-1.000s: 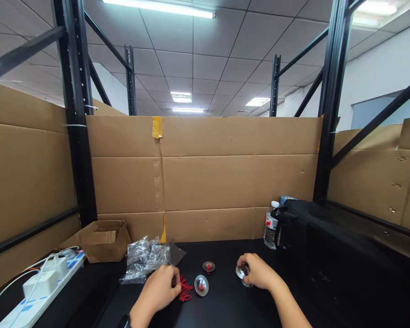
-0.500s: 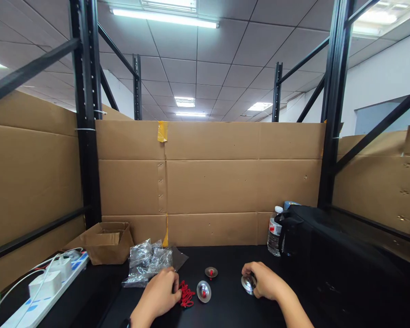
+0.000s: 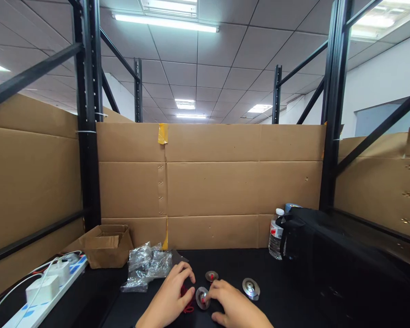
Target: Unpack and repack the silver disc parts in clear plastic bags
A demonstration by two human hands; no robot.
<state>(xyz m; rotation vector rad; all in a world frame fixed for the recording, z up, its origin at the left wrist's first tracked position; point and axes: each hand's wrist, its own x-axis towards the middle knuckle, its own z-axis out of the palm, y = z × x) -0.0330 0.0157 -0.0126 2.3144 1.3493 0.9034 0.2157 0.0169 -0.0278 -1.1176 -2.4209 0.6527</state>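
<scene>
My left hand is over a bundle of red cord, its thumb and fingers apart, hiding most of the cord. My right hand reaches in from the right, its fingertips at the red centre of a small shiny metal disc shaped like a finger cymbal; its thumb is held apart. Just behind sits a smaller dull metal disc with a red middle, partly covered by my right fingers. Farther right, a silvery domed disc lies on the black table, touched by neither hand.
Crumpled clear plastic bags lie left of my hands. Behind them stand an open cardboard box and a white power strip with plugs. A water bottle and a large black bag are at the right. Cardboard walls enclose the back.
My right hand has let go of the silvery disc on the right and moved left to the disc with the red centre. My left hand has shifted right, over the red cord.
</scene>
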